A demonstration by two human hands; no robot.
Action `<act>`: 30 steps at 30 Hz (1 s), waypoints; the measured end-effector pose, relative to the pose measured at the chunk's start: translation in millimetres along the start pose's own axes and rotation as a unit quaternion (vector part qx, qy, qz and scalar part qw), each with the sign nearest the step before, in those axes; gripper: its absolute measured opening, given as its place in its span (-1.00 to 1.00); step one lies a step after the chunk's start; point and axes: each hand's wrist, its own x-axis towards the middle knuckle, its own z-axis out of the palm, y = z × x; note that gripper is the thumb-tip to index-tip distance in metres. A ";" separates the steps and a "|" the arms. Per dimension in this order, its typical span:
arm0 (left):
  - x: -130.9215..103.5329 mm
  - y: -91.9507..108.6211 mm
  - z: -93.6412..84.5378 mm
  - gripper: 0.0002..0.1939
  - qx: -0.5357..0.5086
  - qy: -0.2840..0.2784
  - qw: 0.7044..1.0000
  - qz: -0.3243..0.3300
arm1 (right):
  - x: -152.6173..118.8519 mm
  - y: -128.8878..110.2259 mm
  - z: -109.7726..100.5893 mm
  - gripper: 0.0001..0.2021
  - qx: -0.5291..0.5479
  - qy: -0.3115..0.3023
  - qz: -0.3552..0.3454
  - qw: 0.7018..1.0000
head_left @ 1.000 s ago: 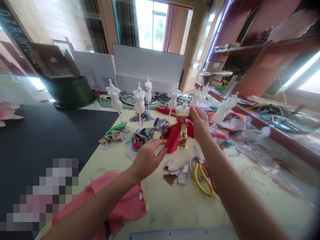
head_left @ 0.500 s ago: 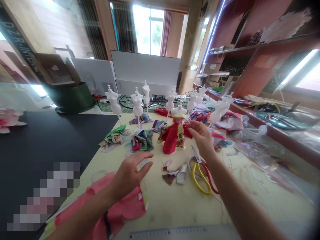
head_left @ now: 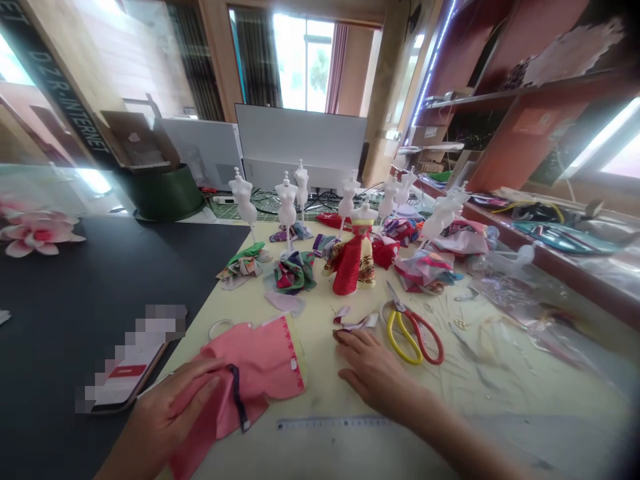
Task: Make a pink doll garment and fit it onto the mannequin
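Note:
My left hand (head_left: 167,407) lies at the left end of a pink cloth piece (head_left: 250,363), its thumb and fingers pinching the fabric. A dark strip (head_left: 238,397) crosses the pink cloth. Palm down on the table, my right hand (head_left: 370,367) has its fingers spread over small fabric scraps (head_left: 357,322), partly hiding them. Scissors with one yellow and one red handle (head_left: 413,327) lie just right of that hand. Beyond the scraps, a small dress form in a red and patterned gown (head_left: 350,267) stands upright.
Several white mini dress forms (head_left: 287,203) stand at the back among crumpled fabrics (head_left: 295,272). A ruler (head_left: 335,423) lies near the front. A phone (head_left: 135,367) rests on the black surface at left. Clear plastic bags (head_left: 530,307) lie at right.
My right hand has left the red gown's side and come down onto the scraps. My left hand has moved down and left onto the pink cloth. The view has shifted slightly.

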 end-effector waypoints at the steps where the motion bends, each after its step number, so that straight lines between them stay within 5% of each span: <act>1: -4.5 -0.9 -0.1 -0.76 -0.002 0.001 1.000 -0.008 | 1.8 1.5 4.5 -0.69 -0.014 -0.009 0.005 1.000; 11: -26.4 19.5 -5.2 -0.77 -0.021 0.029 0.998 -0.054 | 20.4 41.3 10.6 -0.72 -0.032 0.054 0.052 0.997; 17: -27.4 23.5 -5.7 -0.77 -0.019 0.039 0.997 -0.070 | 15.0 54.9 -7.5 -0.77 0.022 0.225 0.116 0.967; 20: -30.2 21.7 -3.9 -0.77 -0.014 0.043 0.996 -0.073 | 14.6 55.8 -10.6 -0.77 0.027 0.262 0.139 0.955; 24: -35.9 22.1 -1.3 -0.77 0.022 0.037 0.998 -0.051 | 17.4 26.8 -1.1 -0.83 0.055 0.223 0.081 0.970; 30: -49.0 26.0 3.2 -0.69 0.084 -0.014 0.996 0.020 | 25.7 -44.5 20.9 -0.82 0.100 0.055 -0.096 0.989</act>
